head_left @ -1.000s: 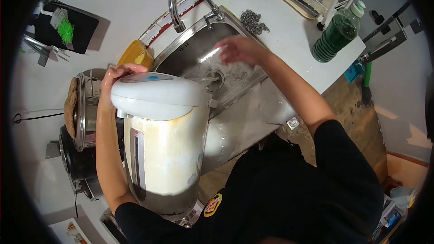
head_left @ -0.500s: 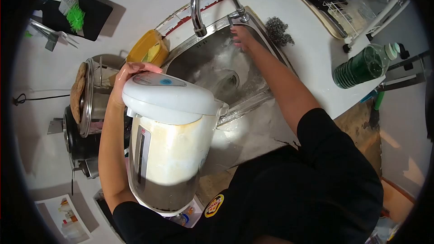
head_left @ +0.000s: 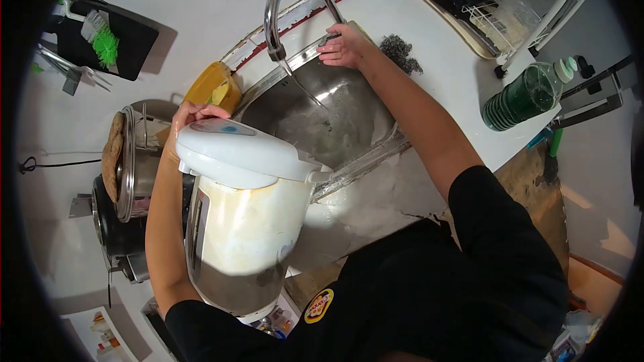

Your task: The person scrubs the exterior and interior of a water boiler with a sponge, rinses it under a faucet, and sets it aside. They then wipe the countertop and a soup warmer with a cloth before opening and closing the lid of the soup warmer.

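Observation:
A white electric hot water pot (head_left: pixel 251 218) leans at the sink's near left edge, its lid toward the sink. My left hand (head_left: pixel 194 121) curls over the far edge of the lid, and my left forearm runs along the pot's side. My right hand (head_left: pixel 345 47) is closed at the base of the chrome faucet (head_left: pixel 272 23), over its handle, which the hand hides. From the spout a thin stream of water (head_left: pixel 302 86) falls into the steel sink (head_left: pixel 322 117). Its bottom is wet.
Beside the sink lie a yellow container (head_left: pixel 215 90) and a dark scouring pad (head_left: pixel 401 53). A green liquid bottle (head_left: pixel 523 97) and a dish rack (head_left: pixel 490 17) stand to the right. Pots (head_left: pixel 131 167) are on the left, below a green brush (head_left: pixel 104 47).
A water stream now runs from the spout. The whitish splashing in the sink has mostly gone. My right hand has shifted up and left, and the pot has tilted slightly.

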Action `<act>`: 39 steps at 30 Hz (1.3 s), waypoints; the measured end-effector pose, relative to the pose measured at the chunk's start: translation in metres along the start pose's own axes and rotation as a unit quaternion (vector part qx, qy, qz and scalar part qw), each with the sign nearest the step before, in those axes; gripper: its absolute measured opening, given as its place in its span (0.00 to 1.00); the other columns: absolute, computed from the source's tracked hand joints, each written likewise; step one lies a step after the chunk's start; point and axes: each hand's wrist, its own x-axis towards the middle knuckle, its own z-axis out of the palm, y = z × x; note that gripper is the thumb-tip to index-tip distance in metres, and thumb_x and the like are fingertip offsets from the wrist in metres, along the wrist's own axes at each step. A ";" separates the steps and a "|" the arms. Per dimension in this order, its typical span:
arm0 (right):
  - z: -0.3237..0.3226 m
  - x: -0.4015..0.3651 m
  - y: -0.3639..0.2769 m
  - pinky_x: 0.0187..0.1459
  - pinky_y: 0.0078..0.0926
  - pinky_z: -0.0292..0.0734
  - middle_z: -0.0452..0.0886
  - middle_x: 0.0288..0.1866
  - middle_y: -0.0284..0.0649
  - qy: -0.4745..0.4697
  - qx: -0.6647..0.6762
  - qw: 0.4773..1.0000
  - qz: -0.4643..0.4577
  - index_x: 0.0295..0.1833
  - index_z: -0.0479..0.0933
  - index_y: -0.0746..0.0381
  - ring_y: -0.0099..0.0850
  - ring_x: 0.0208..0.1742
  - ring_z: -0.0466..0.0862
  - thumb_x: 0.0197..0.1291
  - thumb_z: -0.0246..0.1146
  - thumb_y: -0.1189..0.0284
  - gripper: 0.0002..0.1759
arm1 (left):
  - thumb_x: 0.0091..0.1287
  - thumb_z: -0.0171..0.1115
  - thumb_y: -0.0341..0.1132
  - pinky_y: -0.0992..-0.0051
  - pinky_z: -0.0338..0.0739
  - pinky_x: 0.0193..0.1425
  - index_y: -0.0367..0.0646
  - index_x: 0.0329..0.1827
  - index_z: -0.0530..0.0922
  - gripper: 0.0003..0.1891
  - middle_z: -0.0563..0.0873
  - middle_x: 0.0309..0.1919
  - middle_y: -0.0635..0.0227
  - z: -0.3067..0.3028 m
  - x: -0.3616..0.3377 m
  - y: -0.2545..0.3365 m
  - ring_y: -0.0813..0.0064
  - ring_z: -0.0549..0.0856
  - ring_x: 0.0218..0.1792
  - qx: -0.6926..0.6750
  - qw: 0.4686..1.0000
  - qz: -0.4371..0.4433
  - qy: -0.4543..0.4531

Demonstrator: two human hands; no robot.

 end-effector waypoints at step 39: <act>0.065 -0.166 0.129 0.45 0.21 0.72 0.81 0.39 0.36 -0.300 -0.277 0.903 -0.136 0.47 0.77 0.67 0.22 0.41 0.78 0.43 0.75 0.58 0.30 | 0.59 0.48 0.44 0.70 0.76 0.51 0.39 0.23 0.75 0.17 0.84 0.37 0.54 -0.061 0.068 -0.036 0.63 0.83 0.38 -0.239 0.957 -0.082 -0.141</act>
